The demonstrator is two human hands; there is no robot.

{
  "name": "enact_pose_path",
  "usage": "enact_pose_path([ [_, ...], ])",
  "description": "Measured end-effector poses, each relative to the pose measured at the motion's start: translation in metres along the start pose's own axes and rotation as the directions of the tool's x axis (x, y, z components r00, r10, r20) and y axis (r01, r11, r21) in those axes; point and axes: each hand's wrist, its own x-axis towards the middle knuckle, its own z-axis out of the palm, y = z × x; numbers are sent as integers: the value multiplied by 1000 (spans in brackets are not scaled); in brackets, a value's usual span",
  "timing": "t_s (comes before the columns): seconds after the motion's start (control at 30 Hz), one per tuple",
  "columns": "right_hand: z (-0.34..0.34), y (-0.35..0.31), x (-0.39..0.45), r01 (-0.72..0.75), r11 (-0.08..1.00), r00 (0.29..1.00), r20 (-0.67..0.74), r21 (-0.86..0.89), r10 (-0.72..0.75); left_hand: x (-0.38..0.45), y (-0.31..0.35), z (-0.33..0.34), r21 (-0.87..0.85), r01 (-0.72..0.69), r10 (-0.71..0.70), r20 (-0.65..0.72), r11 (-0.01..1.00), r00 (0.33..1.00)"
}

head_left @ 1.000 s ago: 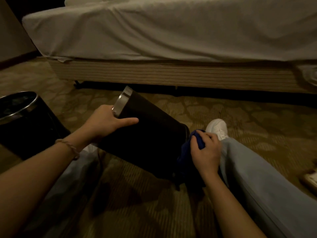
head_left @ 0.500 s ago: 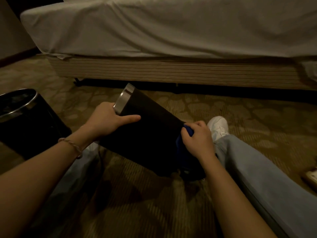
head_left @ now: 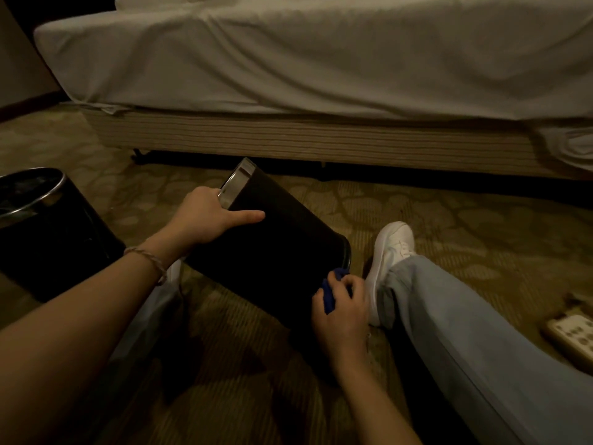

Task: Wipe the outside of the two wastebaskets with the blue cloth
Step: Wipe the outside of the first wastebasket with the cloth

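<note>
Dim patterned carpet [head_left: 449, 213] spreads before a low bed with a pale rumpled sheet [head_left: 321, 65] at twelve o'clock. At the centre a black round wastebasket with a shiny metal rim [head_left: 282, 252] lies tilted, its mouth toward eleven o'clock and its base toward four. The left hand [head_left: 208, 216] grasps the rim, thumb laid along the wall. The right hand [head_left: 343, 306] clenches the bunched blue cloth [head_left: 330, 290] against the lower wall near the base. A second black wastebasket with a metal rim [head_left: 48, 220] stands upright at nine o'clock, well apart. A white sneaker [head_left: 390, 252] and a leg in pale jeans [head_left: 481, 348] lie at three to five o'clock, and a small light keypad-like object [head_left: 574, 332] at four.

To wipe well, I judge the left hand should turn the basket by its rim while the cloth runs in long overlapping strokes from base to rim, pressing flat.

Compared with half a second ago, the right hand and cloth have slid lower on the wall, toward the near underside.
</note>
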Motion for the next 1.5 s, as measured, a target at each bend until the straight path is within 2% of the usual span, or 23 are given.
enact_pose_path([
  [0.1,7,5,-16,61,998,998,-22,-14,-61,8,3,3,21,12,-12,6,1000,1000],
  [0.23,18,5,-36,121,993,992,-44,3,-121,24,15,6,123,-2,9,-59,992,998],
  [0.3,22,4,-35,130,992,991,-35,3,-130,34,19,10,225,-36,81,-195,974,977],
  [0.37,23,2,-30,136,991,990,-40,-2,-136,36,14,13,281,-91,205,-408,955,890],
  [0.4,23,2,-27,137,991,990,-45,0,-137,33,8,13,280,-143,261,-449,949,855],
  [0.43,22,2,-23,126,992,991,-51,4,-125,28,1,10,275,-193,298,-418,942,858],
  [0.47,21,3,-19,102,995,993,-58,10,-101,24,-8,7,256,-221,301,-330,941,895],
  [0.53,21,6,-10,67,997,995,-77,24,-65,13,-21,0,142,-141,158,-119,980,980],
  [0.57,22,7,-7,77,997,994,-81,25,-75,9,-26,-1,47,-65,68,-71,997,995],
  [0.6,22,6,-4,94,995,992,-81,23,-92,8,-30,3,3,-22,23,-105,1000,994],
  [0.63,22,6,-2,111,994,991,-83,21,-109,8,-33,8,24,-32,37,-218,999,975],
  [0.7,26,5,2,129,991,987,-99,18,-127,6,-37,19,122,-54,107,-483,991,869],
  [0.77,30,5,0,123,992,989,-82,18,-121,4,-36,26,114,-54,111,-583,992,805],
  [0.83,38,12,-12,114,993,993,12,10,-114,7,-35,26,86,-74,109,-536,994,837],
  [0.93,45,27,-32,104,995,989,108,0,-103,13,-37,16,49,-183,188,-370,982,910],
  [1.0,44,28,-28,82,997,994,74,8,-82,15,-44,6,-13,-267,254,-271,964,929],
  [1.07,40,23,-15,40,999,999,1,5,-40,11,-60,3,-60,-295,271,-253,954,929],
  [1.13,33,20,-4,-23,1000,998,-66,21,24,1,-81,14,-112,-220,164,-374,969,913],
  [1.2,26,19,3,-52,997,995,-79,53,56,-10,-93,29,-230,-77,-56,-521,970,852],
  [1.27,24,19,5,-56,996,995,-72,70,61,-12,-93,36,-298,35,-211,-583,954,784],
  [1.33,21,18,4,-45,996,994,-93,81,53,-11,-85,33,-305,92,-266,-601,948,754],
  [1.43,13,15,6,-17,995,991,-127,100,29,-6,-60,18,-221,132,-240,-583,966,776],
  [1.5,6,13,9,6,995,991,-135,100,8,3,-37,4,-160,146,-206,-466,976,860],
])
